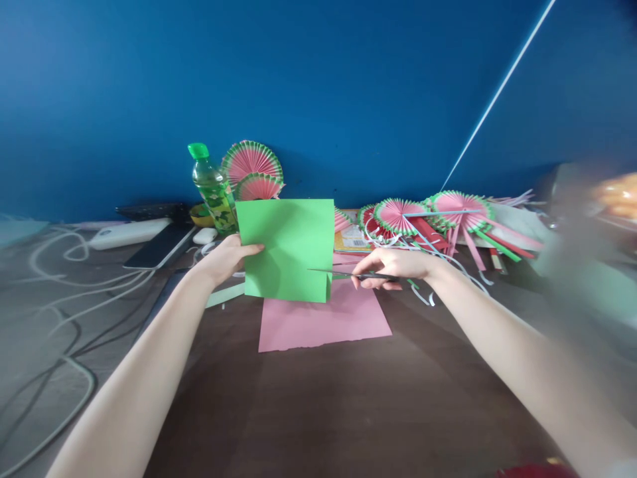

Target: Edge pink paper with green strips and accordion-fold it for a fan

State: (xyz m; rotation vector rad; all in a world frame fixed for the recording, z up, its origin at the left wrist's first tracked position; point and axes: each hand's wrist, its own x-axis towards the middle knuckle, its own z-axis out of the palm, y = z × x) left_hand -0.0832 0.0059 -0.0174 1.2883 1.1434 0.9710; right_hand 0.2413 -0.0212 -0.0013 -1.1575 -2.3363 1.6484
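A green sheet of paper point(286, 245) is held up above the table, its left edge pinched by my left hand point(229, 259) with the thumb in front. My right hand point(385, 267) grips a pair of scissors point(371, 275). One thin blade lies across the front of the green sheet near its lower right, where a narrow strip shows at the corner. The scissor handles are mostly hidden by my fingers. Beneath the green sheet, a pink sheet of paper point(323, 325) with a rough front edge lies on the dark table point(338, 405).
Pleated pink-and-green paper fans point(251, 162) lean on the blue wall, near a green-capped bottle point(213, 189). More paper fans point(455, 209) and paper strips lie at back right. On the left are a phone point(159, 247), a white power bank point(129, 234) and white cables point(74, 362).
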